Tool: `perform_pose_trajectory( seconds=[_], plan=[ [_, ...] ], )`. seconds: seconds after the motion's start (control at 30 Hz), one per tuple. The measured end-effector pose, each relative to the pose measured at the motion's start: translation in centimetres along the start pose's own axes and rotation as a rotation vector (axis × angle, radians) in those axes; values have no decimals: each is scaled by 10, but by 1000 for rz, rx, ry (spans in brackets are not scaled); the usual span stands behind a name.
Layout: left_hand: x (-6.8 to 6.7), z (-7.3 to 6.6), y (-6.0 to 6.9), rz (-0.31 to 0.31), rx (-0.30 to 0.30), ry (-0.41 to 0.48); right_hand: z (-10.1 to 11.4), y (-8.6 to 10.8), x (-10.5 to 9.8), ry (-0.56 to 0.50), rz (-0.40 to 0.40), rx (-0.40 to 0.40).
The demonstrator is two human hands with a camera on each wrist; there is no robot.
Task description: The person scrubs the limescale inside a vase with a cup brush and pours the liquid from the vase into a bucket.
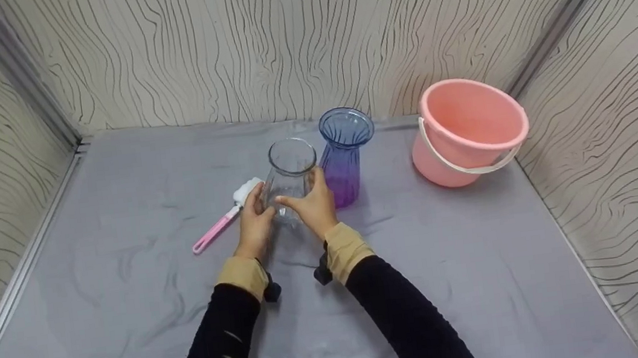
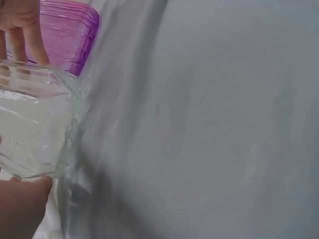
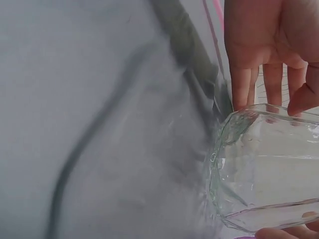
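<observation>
A clear glass vase (image 1: pixel 289 184) is held between both hands near the middle of the table. My left hand (image 1: pixel 256 226) grips its left side, and my right hand (image 1: pixel 315 208) grips its right side with the thumb across the front. The vase's mouth faces up in the head view. In the left wrist view the thick base of the clear vase (image 2: pixel 35 124) shows close to the cloth; whether it touches is hard to tell. Just right of my right hand stands a blue-to-purple ribbed glass vase (image 1: pixel 346 154). A white-headed brush with a pink handle (image 1: pixel 217 231) lies left of my left hand.
A pink bucket (image 1: pixel 457 165) with a white handle stands at the back right. Grey cloth (image 1: pixel 130 324) with creases covers the table. Patterned panels (image 1: pixel 289 36) wall in the back and both sides.
</observation>
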State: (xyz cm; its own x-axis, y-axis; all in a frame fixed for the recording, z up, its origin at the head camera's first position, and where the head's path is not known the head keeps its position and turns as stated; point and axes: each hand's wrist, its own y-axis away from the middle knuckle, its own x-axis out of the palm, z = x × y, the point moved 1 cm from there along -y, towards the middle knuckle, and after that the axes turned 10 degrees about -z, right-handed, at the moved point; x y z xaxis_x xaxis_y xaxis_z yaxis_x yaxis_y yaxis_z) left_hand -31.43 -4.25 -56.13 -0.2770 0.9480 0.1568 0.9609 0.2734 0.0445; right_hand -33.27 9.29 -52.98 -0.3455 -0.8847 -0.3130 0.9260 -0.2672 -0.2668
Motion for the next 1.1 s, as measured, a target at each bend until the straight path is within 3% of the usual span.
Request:
perform_pose_trajectory(
  seconds=[0.13, 0.27, 0.43, 0.7, 0.93, 1.1],
  plan=[
    [3, 2, -1, 1, 17, -16, -2, -1, 3, -25, -13, -12],
    [8, 5, 1, -48, 28, -14, -4, -2, 5, -2, -7, -47],
    [16, 3, 4, -120, -5, -77, -4, -4, 4, -23, -9, -61],
    [21, -3, 3, -163, -17, -127, -5, -9, 3, 7, 51, -80],
    [20, -2, 1, -206, 54, -225, -6, -6, 4, 54, 101, -115],
    [21, -1, 2, -232, 64, -241, -9, -6, 4, 66, 114, -141]
  ],
)
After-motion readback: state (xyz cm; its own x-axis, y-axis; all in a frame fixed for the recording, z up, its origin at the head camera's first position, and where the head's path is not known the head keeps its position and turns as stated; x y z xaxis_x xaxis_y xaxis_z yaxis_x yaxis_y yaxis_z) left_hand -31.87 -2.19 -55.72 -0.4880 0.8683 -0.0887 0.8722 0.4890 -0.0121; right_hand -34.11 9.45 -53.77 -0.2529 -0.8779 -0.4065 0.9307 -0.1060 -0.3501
